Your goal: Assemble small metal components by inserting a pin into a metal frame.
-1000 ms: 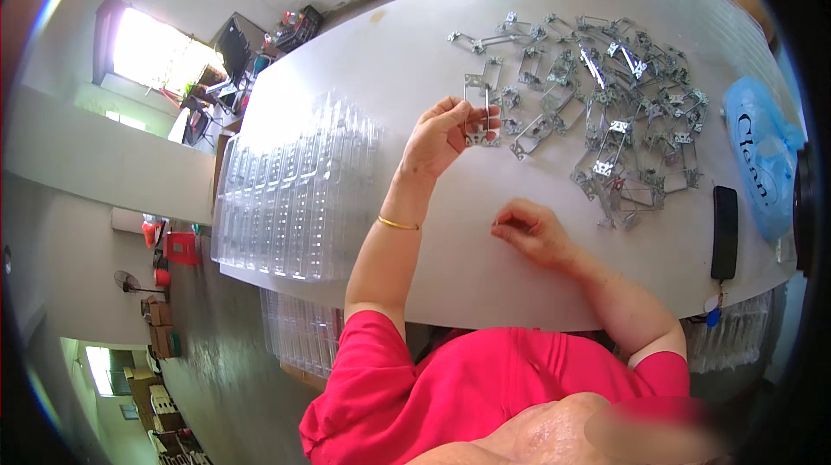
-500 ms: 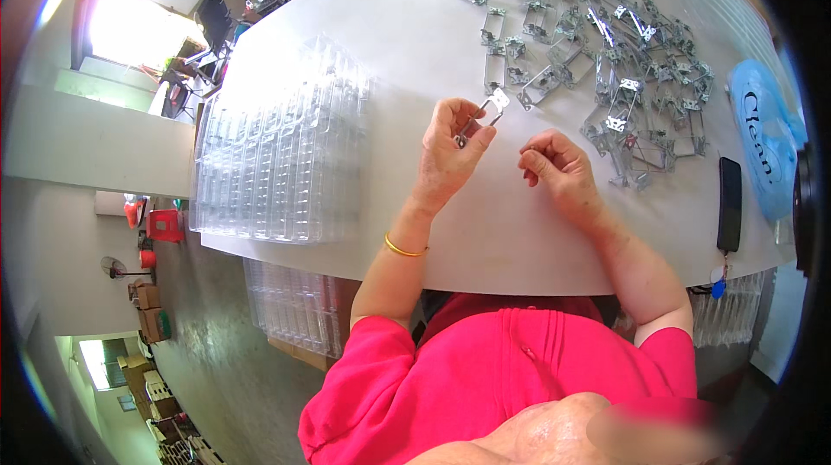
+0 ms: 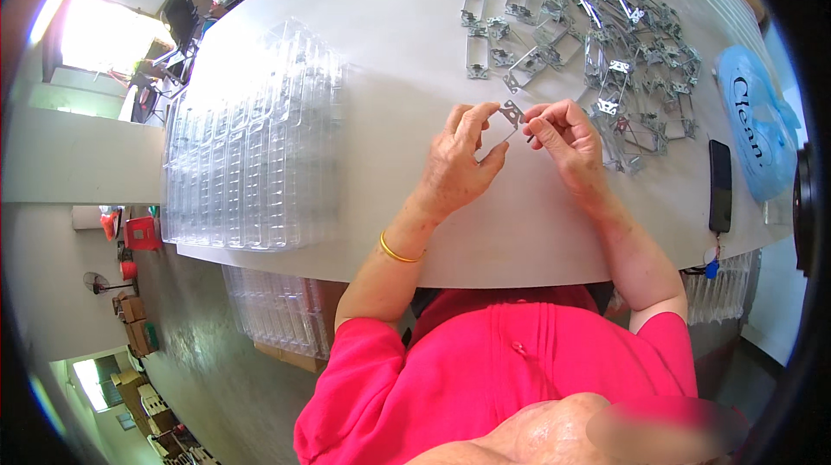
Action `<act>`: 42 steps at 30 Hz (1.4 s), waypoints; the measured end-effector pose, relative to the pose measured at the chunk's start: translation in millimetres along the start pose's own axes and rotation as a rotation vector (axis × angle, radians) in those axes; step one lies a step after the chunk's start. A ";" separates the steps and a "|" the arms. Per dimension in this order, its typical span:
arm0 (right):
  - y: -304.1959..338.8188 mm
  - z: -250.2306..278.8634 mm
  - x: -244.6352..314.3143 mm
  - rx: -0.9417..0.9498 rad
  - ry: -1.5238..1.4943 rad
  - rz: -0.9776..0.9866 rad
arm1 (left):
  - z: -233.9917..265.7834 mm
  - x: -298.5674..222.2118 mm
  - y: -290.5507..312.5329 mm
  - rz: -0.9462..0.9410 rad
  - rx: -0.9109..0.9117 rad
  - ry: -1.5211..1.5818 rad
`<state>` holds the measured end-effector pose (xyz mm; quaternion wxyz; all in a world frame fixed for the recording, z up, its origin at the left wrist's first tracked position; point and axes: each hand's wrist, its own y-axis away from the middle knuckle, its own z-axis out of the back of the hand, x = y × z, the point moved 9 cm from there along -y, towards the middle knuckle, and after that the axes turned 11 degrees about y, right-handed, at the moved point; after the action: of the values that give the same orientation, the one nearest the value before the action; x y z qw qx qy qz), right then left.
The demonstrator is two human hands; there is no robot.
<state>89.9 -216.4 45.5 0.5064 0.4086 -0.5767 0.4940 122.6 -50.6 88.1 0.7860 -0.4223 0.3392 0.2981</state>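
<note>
Between my hands, above the white table, is a small metal bracket [image 3: 512, 111] with a cut-out plate at its far end and thin side rods. My left hand [image 3: 459, 158] holds it from the left, fingertips at the plate and thumb lower down. On the other side my right hand [image 3: 567, 147] is closed, its thumb and fingers pinching the bracket's right side, where a short dark rod end shows. Its remaining fingers are curled. Just beyond my hands lies a loose pile of similar metal brackets [image 3: 545, 54], some linked or overlapping.
Stacked clear plastic trays [image 3: 251, 145] stand on the left of the table [image 3: 389, 240]. To the right are a black phone [image 3: 719, 186] and a blue plastic bag [image 3: 755, 119]. More clear trays [image 3: 275, 309] sit below the table edge.
My right hand has come up to the bracket and now grips its right side. The bracket has turned in my left hand, its plate now tilted toward the right. The whole view has shifted slightly.
</note>
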 end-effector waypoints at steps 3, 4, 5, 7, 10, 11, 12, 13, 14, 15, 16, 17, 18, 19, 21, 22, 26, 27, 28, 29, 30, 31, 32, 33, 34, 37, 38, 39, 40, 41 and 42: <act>-0.4 2.1 -4.6 0.007 0.028 -0.028 | -9.6 -0.4 1.6 0.008 0.047 0.043; -0.5 1.7 -5.5 0.022 0.057 -0.034 | -12.7 0.9 2.7 0.022 0.069 0.047; -0.7 1.8 -5.5 0.013 0.061 -0.039 | -12.6 2.1 4.4 0.023 0.075 0.054; -3.0 -4.3 -6.6 0.054 -0.035 -0.089 | -8.8 8.7 6.3 0.052 0.055 0.174; -1.5 5.9 -4.4 -0.003 -0.040 -0.114 | -14.2 29.6 7.8 0.268 0.027 0.488; -1.4 8.5 -5.0 -0.018 -0.055 -0.115 | -10.4 29.3 7.5 0.268 0.033 0.491; -1.9 8.7 -5.0 -0.021 -0.054 -0.117 | -12.4 37.1 11.1 0.415 0.077 0.608; -2.9 4.9 -4.1 -0.002 -0.060 -0.115 | -18.2 43.1 16.3 0.563 0.121 0.723; -3.3 3.0 -3.7 0.016 -0.067 -0.114 | -18.8 41.3 15.2 0.564 0.122 0.725; -2.7 3.7 -4.6 0.015 -0.067 -0.114 | -19.6 38.7 15.0 0.559 0.177 0.675; -1.4 5.1 -6.4 0.021 -0.084 -0.119 | -21.1 37.2 15.5 0.553 0.231 0.625; -0.5 4.9 -7.5 0.027 -0.100 -0.123 | -20.6 39.7 15.2 0.554 0.232 0.624; -0.5 3.4 -6.9 0.030 -0.101 -0.125 | -27.3 41.9 16.9 0.581 0.280 0.723; -0.7 1.3 -5.2 0.038 -0.098 -0.125 | -33.2 41.5 19.3 0.606 0.328 0.823; -1.2 0.0 -5.2 0.046 -0.093 -0.125 | -32.1 42.2 22.7 0.649 0.314 0.885; -1.7 1.9 -4.7 0.036 -0.057 -0.104 | -33.2 43.4 24.7 0.690 0.302 0.947; -3.9 17.7 -1.8 -0.045 -0.022 0.018 | -32.2 49.8 23.2 0.707 0.248 1.068; -3.9 17.1 0.2 -0.044 -0.019 0.015 | -31.9 53.2 24.2 0.719 0.244 1.096; -4.2 16.2 8.7 -0.054 -0.046 0.063 | -32.5 54.5 25.3 0.732 0.240 1.124; -3.6 16.8 15.6 -0.063 -0.073 0.111 | -33.7 54.0 25.8 0.734 0.239 1.127; -2.8 15.8 14.9 -0.063 -0.076 0.108 | -33.2 51.9 26.1 0.748 0.247 1.116; -1.3 14.5 18.3 -0.060 -0.055 0.152 | -32.8 50.4 26.7 0.763 0.255 1.104; 0.3 13.0 21.6 -0.057 -0.034 0.195 | -33.2 49.8 26.8 0.767 0.254 1.102; 1.4 12.5 21.8 -0.058 -0.034 0.193 | -36.5 47.4 25.5 0.753 0.277 1.092; 2.5 10.5 22.6 -0.049 -0.013 0.194 | -38.6 44.7 24.6 0.739 0.301 1.083; 5.1 4.9 23.2 -0.027 0.004 0.189 | -34.7 42.8 28.4 0.804 0.311 1.012; 5.6 3.4 22.6 -0.011 -0.003 0.186 | -36.4 41.9 27.9 0.805 0.313 1.015; 5.9 4.8 20.8 -0.014 -0.004 0.186 | -37.2 39.7 27.2 0.796 0.322 1.014; 6.3 7.0 20.7 -0.018 0.031 0.218 | -37.7 37.9 26.6 0.786 0.330 1.014; 7.1 8.3 22.2 -0.022 0.067 0.250 | -37.3 38.1 26.6 0.787 0.333 1.013; 6.8 6.9 23.2 -0.021 0.067 0.250 | -36.8 39.8 27.3 0.781 0.338 1.013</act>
<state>78.5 -221.3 67.3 0.4642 0.3116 -0.6108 0.5607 115.2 -62.6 29.1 0.4189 -0.2268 0.8372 0.2686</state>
